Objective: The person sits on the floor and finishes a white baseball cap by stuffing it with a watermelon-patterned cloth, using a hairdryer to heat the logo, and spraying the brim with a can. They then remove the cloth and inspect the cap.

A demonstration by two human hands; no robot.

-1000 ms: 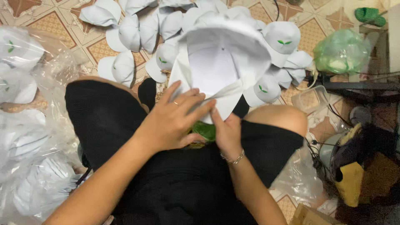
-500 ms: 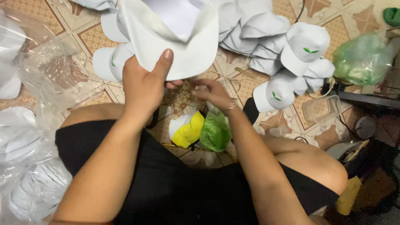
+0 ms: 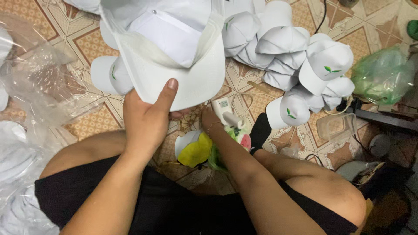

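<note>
Left hand [image 3: 146, 119] is grasping a white cap [image 3: 170, 48] by its brim, thumb on top and the other fingers hidden under the brim. That cap is held up at 12 o'clock, open side facing up, so its white inside shows.

Right hand [image 3: 209, 117] reaches down to the floor at about 1 o'clock from the lap. It is next to a small white tool [image 3: 226, 113] with a little label on it. I cannot tell if the hand is closed on it or only touching it.

Just under the right wrist lies a small pile of soft bags: 1 yellow bag [image 3: 196, 152], 1 green bag [image 3: 215, 159], and a bit with a pink and green picture [image 3: 244, 141]. What is inside them is hidden.

At 2 o'clock sits a heap of white caps [image 3: 287, 48], stacked into each other. Some show a small green leaf mark on the front. At 10 o'clock, 1 more white cap [image 3: 109, 74] peeks out behind the held cap.

At 3 o'clock is a green plastic bag [image 3: 383, 76], full and tied shut. A clear plastic tub [image 3: 335, 127] stands on the tiled floor [image 3: 257, 93] near it. At 9 o'clock lie crinkly clear plastic bags [image 3: 39, 91], and some lower down hold white things.
</note>
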